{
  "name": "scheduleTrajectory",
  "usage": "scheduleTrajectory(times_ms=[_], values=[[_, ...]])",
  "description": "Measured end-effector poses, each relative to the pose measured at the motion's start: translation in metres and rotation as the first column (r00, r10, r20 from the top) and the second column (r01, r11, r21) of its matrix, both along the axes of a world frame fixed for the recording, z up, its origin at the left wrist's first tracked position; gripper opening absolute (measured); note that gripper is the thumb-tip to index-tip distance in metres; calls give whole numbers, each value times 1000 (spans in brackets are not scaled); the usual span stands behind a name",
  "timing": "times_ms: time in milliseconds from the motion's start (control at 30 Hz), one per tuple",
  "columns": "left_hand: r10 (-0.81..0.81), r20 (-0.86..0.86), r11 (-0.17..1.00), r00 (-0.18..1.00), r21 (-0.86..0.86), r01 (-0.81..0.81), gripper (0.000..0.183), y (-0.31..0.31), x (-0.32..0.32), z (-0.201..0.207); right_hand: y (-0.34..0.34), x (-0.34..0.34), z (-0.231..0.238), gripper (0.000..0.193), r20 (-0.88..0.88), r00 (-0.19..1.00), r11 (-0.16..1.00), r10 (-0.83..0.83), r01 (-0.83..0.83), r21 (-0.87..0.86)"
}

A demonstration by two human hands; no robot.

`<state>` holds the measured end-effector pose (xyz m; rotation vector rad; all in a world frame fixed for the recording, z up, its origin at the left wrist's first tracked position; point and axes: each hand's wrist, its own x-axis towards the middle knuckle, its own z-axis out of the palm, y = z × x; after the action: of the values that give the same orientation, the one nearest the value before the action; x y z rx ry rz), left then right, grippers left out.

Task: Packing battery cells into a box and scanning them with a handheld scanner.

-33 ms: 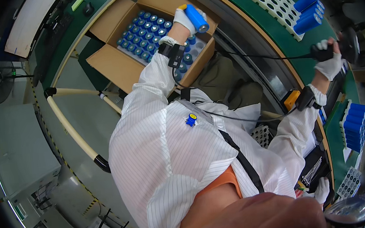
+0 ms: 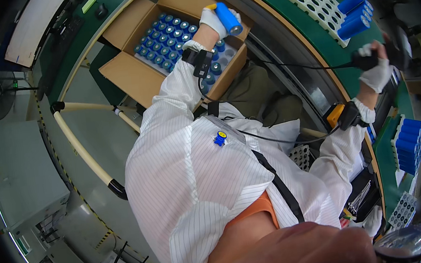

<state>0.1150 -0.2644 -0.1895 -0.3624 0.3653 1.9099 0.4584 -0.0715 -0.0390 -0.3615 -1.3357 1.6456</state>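
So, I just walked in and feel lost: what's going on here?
The person's left hand holds a blue cylinder by an open cardboard box partly filled with more cylinders. The right hand, at the green bench, grips a blurred black corded device. A white holder on the bench carries several blue cylinders too.

We hold a plain blue cylinder [image 2: 229, 19] aslant at the edge of an open carton [image 2: 130, 80], its paler round end angled down. Out to our right, we grip a dark handheld device [image 2: 364, 62], partly blurred, its black cable [image 2: 311, 67] stretching back toward the carton.
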Motion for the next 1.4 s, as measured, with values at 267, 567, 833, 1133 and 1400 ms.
scheduleTrajectory(times_ms=[267,567,833,1133,1400], values=[[-52,-180,993,982,92,69,32,42,-8,19,-105,-65,-41,21,663,704,734,-253,-307,606],[-89,-512,985,854,-170,1,33,97,12,63,-110,-78,-48,28,712,672,775,-203,-334,536],[-75,-994,992,85,-83,-93,30,142,67,141,-22,-31,-13,14,-38,985,971,-167,171,166],[-29,-882,998,-471,-50,32,51,269,102,149,95,0,-69,16,-172,894,781,-415,253,-572],[-241,-708,970,-664,-196,-144,60,286,123,132,105,2,-85,13,-25,898,686,-440,318,-654]])
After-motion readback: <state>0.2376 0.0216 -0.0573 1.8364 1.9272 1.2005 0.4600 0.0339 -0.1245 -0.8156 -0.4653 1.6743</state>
